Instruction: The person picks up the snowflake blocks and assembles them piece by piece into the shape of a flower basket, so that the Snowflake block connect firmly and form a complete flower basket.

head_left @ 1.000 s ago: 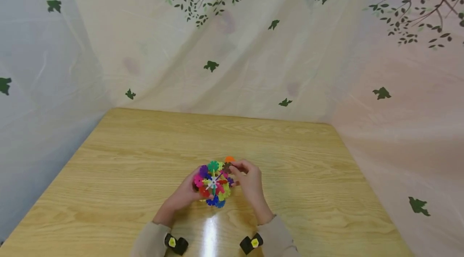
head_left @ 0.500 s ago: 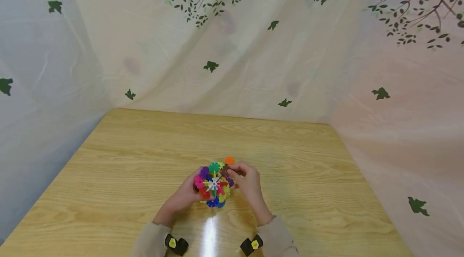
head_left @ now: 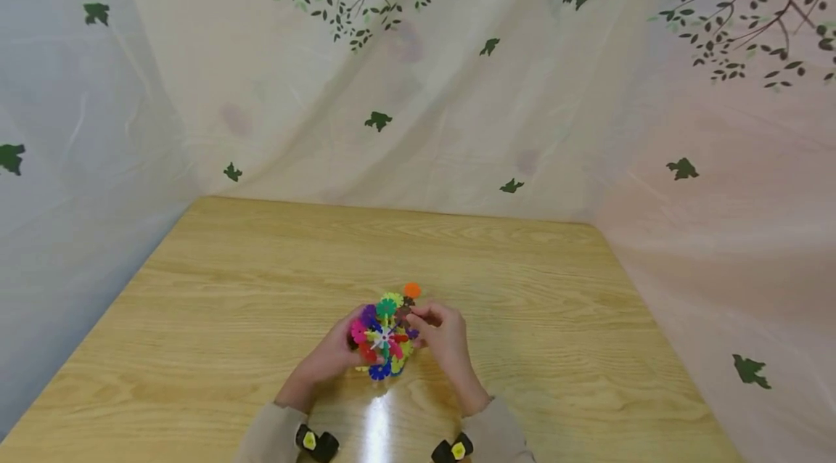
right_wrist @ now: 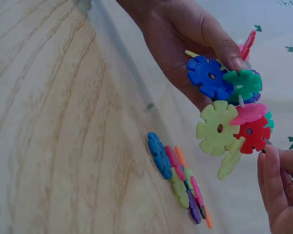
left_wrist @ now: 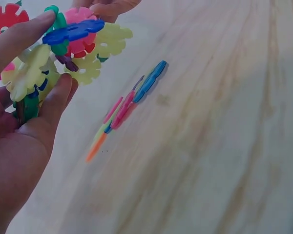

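My left hand point(head_left: 336, 347) grips a cluster of interlocking plastic flower discs point(head_left: 384, 337), with the thumb on one side and fingers on the other. The cluster mixes blue, green, pink, red, purple, white and yellow-green notched discs, joined at various angles. My right hand point(head_left: 445, 338) pinches a brown flower disc point(head_left: 404, 313) at the cluster's right side. Only a dark edge of it shows beside the red disc point(right_wrist: 252, 135) in the right wrist view. Whether that edge sits in a slot, I cannot tell.
Below the held cluster, a flat group of more flower discs point(left_wrist: 123, 109) lies on the wooden table point(head_left: 555, 318). Its orange disc point(head_left: 412, 290) shows just beyond the hands. Printed cloth point(head_left: 424, 85) hangs behind and at both sides.
My right hand has drawn the brown disc slightly down and left, closer to the cluster. More of the discs beyond it shows. The cluster has tilted slightly in my left hand.
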{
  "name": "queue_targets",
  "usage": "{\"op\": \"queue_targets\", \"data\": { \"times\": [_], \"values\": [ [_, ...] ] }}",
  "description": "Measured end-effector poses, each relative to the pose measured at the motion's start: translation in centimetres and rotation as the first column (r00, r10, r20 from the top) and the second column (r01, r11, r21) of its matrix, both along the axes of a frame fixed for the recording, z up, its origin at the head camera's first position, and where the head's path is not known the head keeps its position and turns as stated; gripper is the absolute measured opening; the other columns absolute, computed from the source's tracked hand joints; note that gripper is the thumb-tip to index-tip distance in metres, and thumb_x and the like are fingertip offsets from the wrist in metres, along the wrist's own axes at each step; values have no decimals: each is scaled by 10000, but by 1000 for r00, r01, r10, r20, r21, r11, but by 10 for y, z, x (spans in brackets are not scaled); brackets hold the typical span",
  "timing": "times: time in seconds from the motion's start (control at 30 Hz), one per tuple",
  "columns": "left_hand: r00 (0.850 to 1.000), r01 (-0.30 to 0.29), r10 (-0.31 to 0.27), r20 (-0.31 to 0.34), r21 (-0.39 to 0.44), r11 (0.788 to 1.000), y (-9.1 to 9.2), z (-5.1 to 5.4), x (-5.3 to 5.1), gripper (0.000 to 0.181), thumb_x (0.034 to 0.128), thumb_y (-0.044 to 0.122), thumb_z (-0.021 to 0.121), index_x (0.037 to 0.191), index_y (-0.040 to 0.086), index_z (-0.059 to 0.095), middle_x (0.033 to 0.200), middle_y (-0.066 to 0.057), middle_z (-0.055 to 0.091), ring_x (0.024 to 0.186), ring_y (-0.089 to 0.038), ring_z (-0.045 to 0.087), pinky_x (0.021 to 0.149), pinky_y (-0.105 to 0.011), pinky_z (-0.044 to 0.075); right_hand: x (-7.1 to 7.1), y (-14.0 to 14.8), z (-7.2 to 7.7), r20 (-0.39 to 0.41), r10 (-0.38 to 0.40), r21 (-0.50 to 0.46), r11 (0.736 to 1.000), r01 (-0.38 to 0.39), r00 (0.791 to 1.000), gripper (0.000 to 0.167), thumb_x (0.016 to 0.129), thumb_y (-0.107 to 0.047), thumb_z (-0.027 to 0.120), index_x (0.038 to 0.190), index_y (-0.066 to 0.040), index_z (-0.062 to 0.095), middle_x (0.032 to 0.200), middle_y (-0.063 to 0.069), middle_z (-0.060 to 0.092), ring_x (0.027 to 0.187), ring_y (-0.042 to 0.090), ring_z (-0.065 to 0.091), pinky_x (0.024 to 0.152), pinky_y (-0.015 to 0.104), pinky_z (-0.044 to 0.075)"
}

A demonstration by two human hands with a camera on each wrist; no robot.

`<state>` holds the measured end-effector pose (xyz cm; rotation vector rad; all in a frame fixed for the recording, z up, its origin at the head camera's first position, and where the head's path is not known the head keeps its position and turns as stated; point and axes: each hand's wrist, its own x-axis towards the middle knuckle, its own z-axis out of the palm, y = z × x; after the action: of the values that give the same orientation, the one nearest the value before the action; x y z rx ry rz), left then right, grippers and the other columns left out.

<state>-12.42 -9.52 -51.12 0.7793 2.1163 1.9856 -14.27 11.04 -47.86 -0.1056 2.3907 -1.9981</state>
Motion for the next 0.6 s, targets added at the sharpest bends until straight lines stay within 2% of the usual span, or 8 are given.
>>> {"op": "queue_targets", "data": {
  "times": [0.13, 0.27, 0.33, 0.5, 0.6],
  "values": [
    [1000, 6, -6, 21, 16, 1000, 2, 1, 1, 850, 753, 18, 765, 1464, -30, 302, 1387, -307, 469, 1134, 52, 561, 1012, -158, 458, -1, 3, 1, 16, 3, -11, 1000, -3, 1000, 206, 893, -93, 681, 1042, 48, 705, 960, 189, 708, 759, 223, 671, 570, 397, 614],
    [999, 44, -45, 23, 52, 998, 1, -1, -1, 882, 742, -2, 775, 1469, -30, 276, 1403, -329, 437, 1161, 29, 559, 1030, -163, 448, -6, 6, 5, 38, 18, -1, 1000, -18, 999, 208, 895, -98, 679, 1051, 37, 708, 928, 156, 722, 783, 185, 670, 567, 326, 615],
    [997, 75, -77, 28, 62, 995, 1, -2, -2, 888, 744, -12, 769, 1474, -23, 262, 1415, -335, 412, 1175, 0, 559, 1030, -191, 464, -8, 8, 8, 51, 32, 7, 999, -32, 998, 200, 900, -92, 672, 1052, 32, 710, 924, 142, 723, 784, 168, 662, 575, 329, 617],
    [993, 114, -115, 33, 23, 993, -2, -3, -4, 901, 752, 3, 755, 1489, -28, 237, 1436, -340, 358, 1191, -19, 527, 1004, -222, 497, -14, 11, 15, 69, 98, 36, 994, -100, 993, 197, 910, -70, 652, 1063, 39, 709, 926, 136, 720, 742, 167, 648, 589, 383, 618],
    [991, 133, -133, 22, 10, 991, -3, -3, -4, 912, 762, 14, 750, 1489, -70, 206, 1446, -363, 339, 1192, 22, 512, 1016, -187, 470, -17, 11, 18, 75, 159, 51, 985, -163, 984, 209, 909, -82, 657, 1066, 47, 707, 920, 138, 715, 729, 163, 650, 605, 422, 619]
  ]
}}
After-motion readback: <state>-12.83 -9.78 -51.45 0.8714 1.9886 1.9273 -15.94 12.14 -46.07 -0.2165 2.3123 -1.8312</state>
